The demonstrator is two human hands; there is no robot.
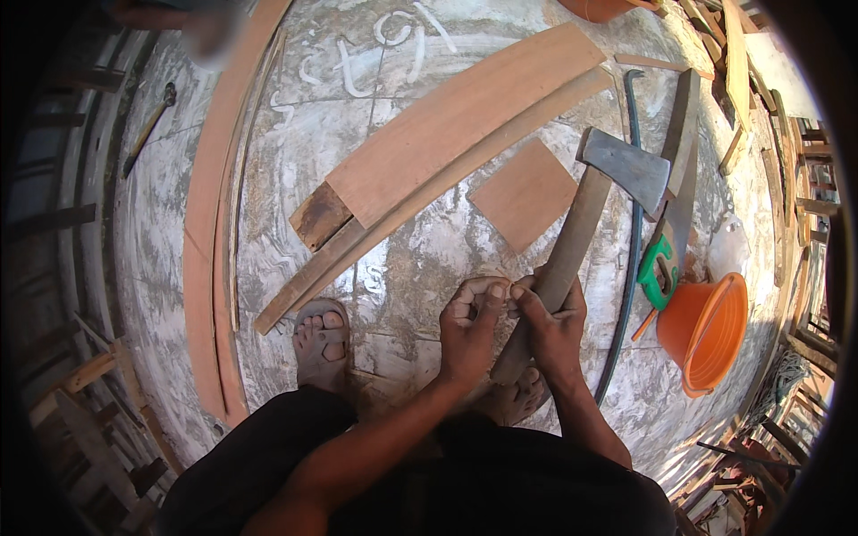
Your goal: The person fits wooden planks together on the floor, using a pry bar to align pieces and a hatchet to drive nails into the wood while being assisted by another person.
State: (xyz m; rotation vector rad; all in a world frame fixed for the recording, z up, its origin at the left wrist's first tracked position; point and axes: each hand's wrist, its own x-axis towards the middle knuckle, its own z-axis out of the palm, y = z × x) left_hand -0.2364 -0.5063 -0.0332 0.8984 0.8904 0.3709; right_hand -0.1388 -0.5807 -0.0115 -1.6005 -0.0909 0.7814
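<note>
An axe [572, 234] with a grey metal head and a thick wooden handle slants up and away from me. My right hand [556, 338] is closed around the lower part of its handle, with the head beyond the fingers. Close beside it, my left hand [468, 329] is closed in a pinch, its fingertips meeting the right thumb and fingertips. Whatever is between the fingertips is too small to make out. Just past the hands, a square piece of thin brown wood [524, 195] lies flat on the stained floor.
Planks [465, 125] lie diagonally ahead; long boards [204, 241] run along the left. A hammer [152, 127] lies far left. On the right are a crowbar [634, 241], a green-handled saw [661, 275] and an orange bucket [688, 326]. Something blurred [213, 36] shows at top left.
</note>
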